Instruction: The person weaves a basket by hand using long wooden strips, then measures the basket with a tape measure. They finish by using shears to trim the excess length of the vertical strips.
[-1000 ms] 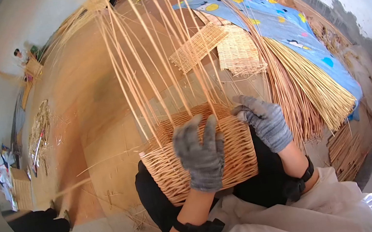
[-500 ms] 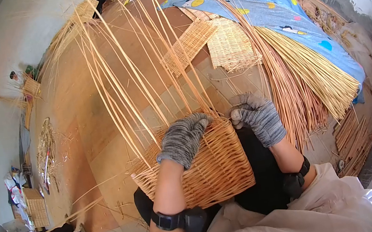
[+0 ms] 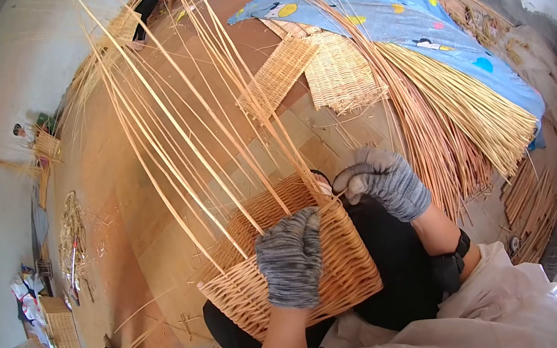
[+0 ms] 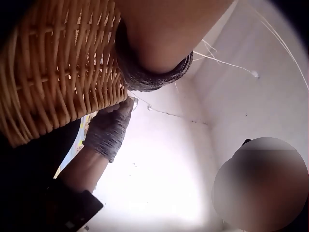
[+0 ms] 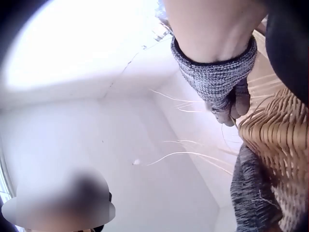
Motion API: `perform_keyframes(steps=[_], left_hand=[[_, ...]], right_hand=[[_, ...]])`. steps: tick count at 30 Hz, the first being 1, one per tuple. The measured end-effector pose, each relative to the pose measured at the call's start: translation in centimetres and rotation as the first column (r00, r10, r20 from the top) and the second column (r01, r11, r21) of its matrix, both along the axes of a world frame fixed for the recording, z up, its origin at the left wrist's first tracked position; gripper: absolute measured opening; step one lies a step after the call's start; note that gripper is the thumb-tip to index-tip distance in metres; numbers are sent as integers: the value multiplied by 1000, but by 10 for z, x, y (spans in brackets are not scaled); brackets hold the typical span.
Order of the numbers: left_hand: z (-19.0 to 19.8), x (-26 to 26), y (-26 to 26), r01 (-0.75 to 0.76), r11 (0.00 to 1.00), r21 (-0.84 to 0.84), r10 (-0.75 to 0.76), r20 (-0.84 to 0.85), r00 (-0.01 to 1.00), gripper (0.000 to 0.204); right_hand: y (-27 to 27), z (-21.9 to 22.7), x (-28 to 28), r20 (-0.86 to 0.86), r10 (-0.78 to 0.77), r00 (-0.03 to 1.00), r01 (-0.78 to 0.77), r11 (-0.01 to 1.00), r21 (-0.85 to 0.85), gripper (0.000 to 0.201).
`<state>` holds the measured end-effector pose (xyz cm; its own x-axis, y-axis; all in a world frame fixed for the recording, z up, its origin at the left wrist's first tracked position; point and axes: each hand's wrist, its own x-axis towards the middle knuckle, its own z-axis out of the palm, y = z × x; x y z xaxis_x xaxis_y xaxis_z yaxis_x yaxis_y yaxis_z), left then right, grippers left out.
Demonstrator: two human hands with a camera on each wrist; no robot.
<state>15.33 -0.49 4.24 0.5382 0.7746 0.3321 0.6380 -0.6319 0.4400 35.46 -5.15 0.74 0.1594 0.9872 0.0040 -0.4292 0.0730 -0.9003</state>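
Observation:
A half-woven wicker basket (image 3: pixel 294 267) rests tilted on the person's lap, long upright stakes (image 3: pixel 182 168) rising from its far and left sides. The gloved left hand (image 3: pixel 291 257) grips the near wall at the rim, its fingers folded over the edge. Just off the basket's right corner, the gloved right hand (image 3: pixel 387 185) pinches a thin wicker strand (image 3: pixel 334 201) that leads to the rim. The right wrist view shows the right hand's fingertips (image 5: pixel 224 117) close at the basket's corner. From below, the left wrist view shows the weave (image 4: pixel 63 67) of a basket wall.
Bundles of wicker rods (image 3: pixel 462 106) lie on the floor at the right, beside a blue patterned cloth (image 3: pixel 407 19). Flat woven panels (image 3: pixel 342 71) lie ahead. Other people (image 3: pixel 147 4) sit or stand farther off. Loose straw (image 3: pixel 73 238) lies at the left.
The left hand went from spread fingers over the near wall, across to the right corner, then back to grip the near rim. The right hand now draws a strand away from the corner.

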Motion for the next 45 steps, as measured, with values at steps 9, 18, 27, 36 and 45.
perform_keyframes(steps=[9, 18, 27, 36, 45], left_hand=[[-6, 1, 0, -22, 971, -240, 71, 195, 978, 14], [-2, 6, -3, -40, 979, -202, 71, 150, 986, 14], [1, 8, -1, -50, 989, -137, 66, 117, 991, 16], [-5, 7, -3, -81, 993, -80, 87, 68, 994, 19], [0, 5, 0, -104, 974, -202, 107, 3, 994, 25]], right_hand=[[1, -6, -5, 589, -35, 807, -19, 996, 85, 66], [-15, 3, -19, 506, -119, 854, 73, 991, 111, 54], [-11, 2, -23, 349, -127, 928, 176, 978, -111, 25], [-6, 23, -39, 724, -314, 614, 317, 938, 138, 7], [41, 90, 28, 779, 10, -627, 133, 987, 94, 12]])
